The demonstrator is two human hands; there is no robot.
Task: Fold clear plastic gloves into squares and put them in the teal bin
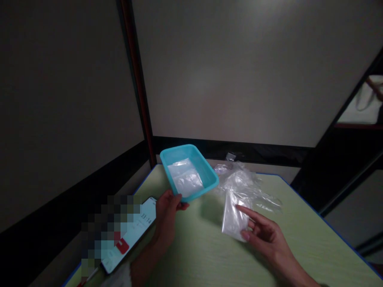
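My left hand (168,211) grips the near rim of a turquoise plastic basket (206,169), tilting it above the table. Inside lie folded clear plastic bags (187,179), flat on its bottom. To the right, my right hand (265,235) holds another folded clear plastic bag (233,217) between thumb and fingers. Just behind that bag, a loose heap of crumpled clear plastic bags (239,179) rests on the table.
The pale green table (206,259) has a blue edge and stands against wall panels. A phone (134,231) with a lit screen showing a timer lies at the left edge, partly covered by a blurred patch. A white bag (363,103) sits at far right.
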